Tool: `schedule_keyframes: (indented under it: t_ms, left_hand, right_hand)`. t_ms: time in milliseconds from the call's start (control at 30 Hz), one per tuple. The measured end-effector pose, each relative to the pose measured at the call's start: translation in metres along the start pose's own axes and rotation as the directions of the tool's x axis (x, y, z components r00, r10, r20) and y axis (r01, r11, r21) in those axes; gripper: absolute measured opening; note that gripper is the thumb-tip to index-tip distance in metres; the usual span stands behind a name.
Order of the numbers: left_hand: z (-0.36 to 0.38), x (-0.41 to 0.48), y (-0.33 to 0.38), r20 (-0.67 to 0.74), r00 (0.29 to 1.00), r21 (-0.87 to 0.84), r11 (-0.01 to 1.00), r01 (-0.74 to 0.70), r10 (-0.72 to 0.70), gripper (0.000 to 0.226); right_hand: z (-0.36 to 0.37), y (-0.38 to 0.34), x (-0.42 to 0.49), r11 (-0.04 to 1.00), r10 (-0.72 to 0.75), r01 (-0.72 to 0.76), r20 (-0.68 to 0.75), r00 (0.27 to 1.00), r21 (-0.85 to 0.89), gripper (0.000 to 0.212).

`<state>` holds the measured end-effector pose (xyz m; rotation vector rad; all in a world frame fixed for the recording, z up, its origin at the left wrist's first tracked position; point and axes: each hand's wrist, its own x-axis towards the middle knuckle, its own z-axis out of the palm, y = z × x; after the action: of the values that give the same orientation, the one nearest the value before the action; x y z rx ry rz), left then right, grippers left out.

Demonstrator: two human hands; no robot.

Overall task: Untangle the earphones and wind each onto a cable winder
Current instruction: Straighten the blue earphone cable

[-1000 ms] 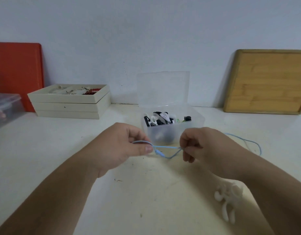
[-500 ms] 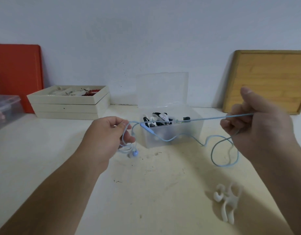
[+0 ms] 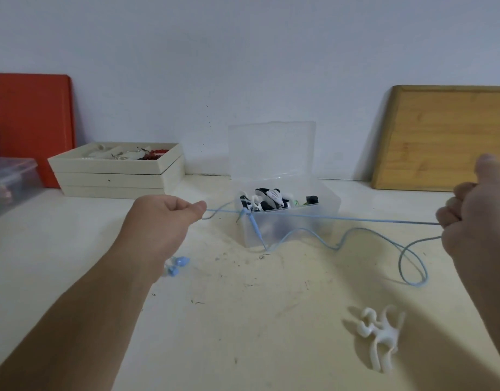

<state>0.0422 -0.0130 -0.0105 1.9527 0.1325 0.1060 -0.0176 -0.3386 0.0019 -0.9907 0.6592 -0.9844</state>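
A light blue earphone cable (image 3: 355,219) runs taut above the table between my two hands. My left hand (image 3: 164,218) pinches one end of that span at centre left, and the blue earbuds (image 3: 177,265) hang below its wrist. My right hand (image 3: 477,210) grips the cable at the far right, thumb up. The slack part of the cable loops on the table (image 3: 412,266), and its plug (image 3: 253,224) dangles in front of the box. A white cable winder (image 3: 379,334) lies on the table at lower right.
An open clear plastic box (image 3: 327,221) holding more earphones stands mid-table behind the cable. Stacked cream trays (image 3: 116,179) sit at back left beside an orange board (image 3: 31,122) and a clear bin (image 3: 9,179). A wooden board (image 3: 446,136) leans on the wall at right.
My hands have moved far apart from a close pinch at centre, drawing the cable into a long taut line. The earbuds now hang free under my left hand.
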Motion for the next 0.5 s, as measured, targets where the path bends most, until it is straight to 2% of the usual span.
schedule_keyframes:
  t_ms: [67,133,167,200,233,267,300,333,400,467,500]
  left_hand:
    - [0.002,0.001,-0.001,-0.017,0.996,0.073,0.993,-0.091,0.093,0.028]
    - [0.005,0.001,-0.002,0.008,0.986,0.064,0.983,-0.170,0.169,0.031]
    - [0.006,0.001,-0.002,0.041,0.982,0.036,0.982,-0.187,0.185,0.032]
    - [0.007,0.001,-0.002,0.081,0.979,-0.005,0.982,-0.187,0.187,0.032]
    - [0.009,0.000,-0.001,0.121,0.975,-0.062,0.982,-0.179,0.185,0.030]
    - [0.011,-0.001,0.000,0.153,0.970,-0.121,0.978,-0.170,0.187,0.029]
    - [0.013,-0.001,0.000,0.173,0.965,-0.161,0.973,-0.168,0.195,0.027]
    - [0.015,-0.002,0.000,0.183,0.961,-0.176,0.969,-0.175,0.207,0.025]
    - [0.017,-0.004,0.000,0.200,0.951,-0.175,0.964,-0.202,0.235,0.024]
    - [0.018,-0.006,0.000,0.214,0.941,-0.173,0.958,-0.228,0.263,0.024]
    - [0.019,-0.006,0.000,0.220,0.936,-0.174,0.956,-0.238,0.273,0.023]
  right_hand:
    - [0.002,0.002,0.002,0.994,0.013,-0.011,0.015,1.000,-0.112,0.039]
    - [0.006,0.003,-0.005,0.924,0.032,0.059,0.231,0.972,-0.377,0.036]
    - [0.006,0.004,-0.009,0.788,0.050,0.195,0.375,0.926,-0.584,0.037]
    - [0.006,0.006,-0.015,0.544,0.089,0.377,0.498,0.862,-0.750,0.039]
    - [0.006,0.007,-0.024,0.269,0.162,0.523,0.574,0.803,-0.809,0.039]
    - [0.008,0.011,-0.033,0.062,0.235,0.603,0.599,0.766,-0.795,0.037]
    - [0.009,0.014,-0.039,-0.064,0.270,0.644,0.608,0.747,-0.763,0.031]
    - [0.010,0.017,-0.044,-0.132,0.263,0.672,0.628,0.732,-0.728,0.024]
    - [0.016,0.022,-0.056,-0.160,0.166,0.727,0.708,0.687,-0.668,0.011]
    - [0.021,0.027,-0.069,-0.126,0.036,0.822,0.826,0.563,-0.555,0.002]
    - [0.023,0.030,-0.075,-0.071,-0.012,0.876,0.878,0.478,-0.477,0.007]
